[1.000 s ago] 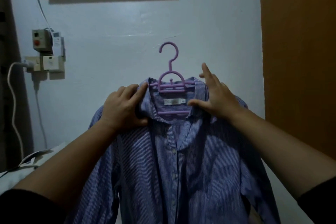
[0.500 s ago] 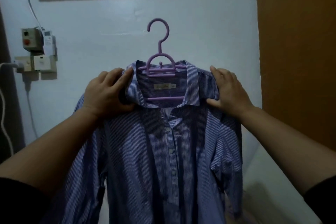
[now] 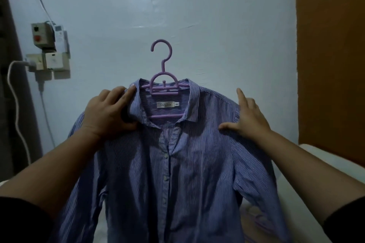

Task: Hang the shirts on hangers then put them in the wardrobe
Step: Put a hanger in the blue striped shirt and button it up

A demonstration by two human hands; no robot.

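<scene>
Head view only. Held up before a pale wall [image 3: 197, 16]: blue striped shirt [image 3: 177, 163], already draped over a purple hanger [image 3: 163, 85], hook free above the collar. Left hand [image 3: 110, 112] gripping the shirt's shoulder just beside the collar, fingers curled over the top, thumb tucked under the collar edge, apparently clamping cloth and hanger arm together. Right hand [image 3: 247, 118] laid flat against the opposite shoulder, fingers straight and spread, thumb stretched inward toward the collar; holding nothing, only pressing. Between the two hands: the neck opening, the label, the hanger's crossbars. Beyond the right hand, an orange-brown panel [image 3: 331, 55], possibly the wardrobe. Beyond the left hand, a wall socket box [image 3: 47, 63] with a white cable trailing down.

Risks from here, as a judgement: top buttons undone, so the far shoulder could slide off the hanger arm once the flat palm lifts. One-sided support likely to tip the hanger. Hook unheld, so liable to swing on the way to the rail.
</scene>
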